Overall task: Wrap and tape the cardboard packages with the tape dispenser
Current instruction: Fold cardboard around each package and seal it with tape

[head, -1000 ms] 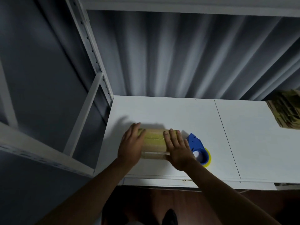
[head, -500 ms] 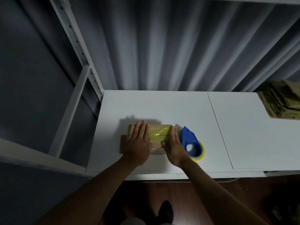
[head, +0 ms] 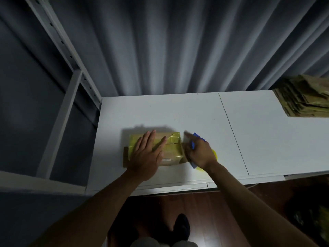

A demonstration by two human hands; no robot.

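Note:
A cardboard package (head: pixel 171 151) wrapped in yellowish tape lies on the white table (head: pixel 178 111) near its front left. My left hand (head: pixel 147 155) presses flat on the package's top, fingers straight. Just right of the package, my right hand (head: pixel 201 154) covers the blue tape dispenser (head: pixel 198 138) and looks wrapped over it, though the hand is motion-blurred. Blue edges of the dispenser and a sliver of the yellow tape roll (head: pixel 215 154) show around the hand.
A stack of flat brown cardboard pieces (head: pixel 306 100) sits at the table's far right. A white metal shelf upright (head: pixel 58 40) stands to the left, and a grey curtain (head: pixel 178 47) hangs behind. The table's front edge is close to my body.
My right hand left the package's right end and moved right onto the tape dispenser. My left hand stays flat on the package.

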